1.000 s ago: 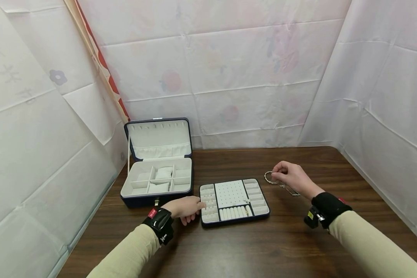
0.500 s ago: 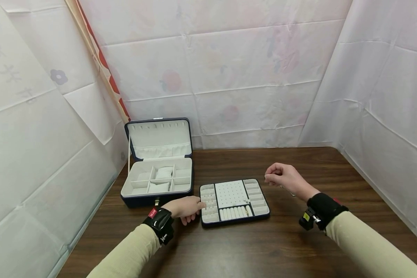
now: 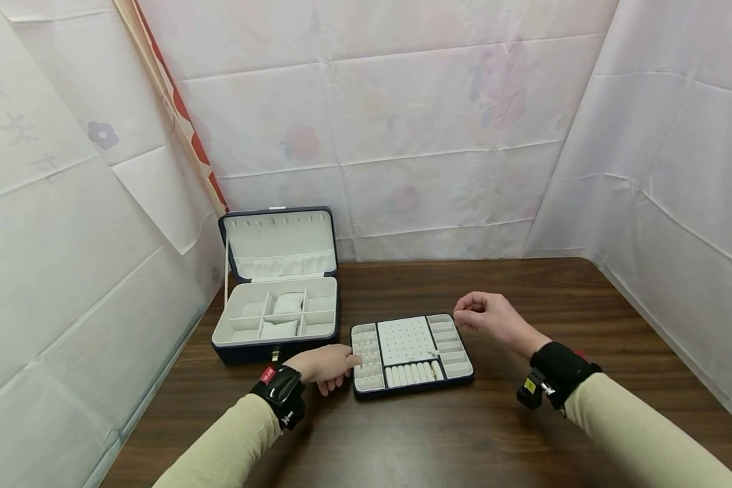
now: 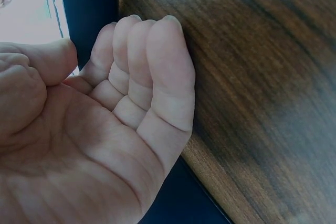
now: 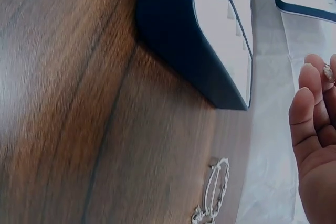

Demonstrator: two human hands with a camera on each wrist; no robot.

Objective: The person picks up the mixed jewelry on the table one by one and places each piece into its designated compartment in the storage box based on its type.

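My left hand (image 3: 326, 364) grips the left edge of a dark blue jewelry tray (image 3: 402, 339) with thumb and forefinger; its other fingers (image 4: 170, 56) curl beside the tray. Near the tray's back right corner my right hand (image 3: 494, 320) hovers over the table. In the right wrist view a small, sparkly silver piece of jewelry (image 5: 328, 73) is pinched between its fingertips, partly cut off by the frame edge. Below it on the table lies a silver bangle (image 5: 224, 182) with a fine bracelet (image 5: 198, 215) beside it. The head view hides both behind the right hand.
An open jewelry box (image 3: 250, 351) with white compartments and two small cushions (image 3: 278, 330) stands at the back left, lid upright. Small ornaments (image 3: 433, 352) sit on the tray's pegboard. White sheeting (image 3: 372, 135) walls in the wooden table (image 3: 402, 440).
My right hand has lifted from the bangle and moved left toward the tray, holding the small silver piece. The left hand and tray have stayed in place.
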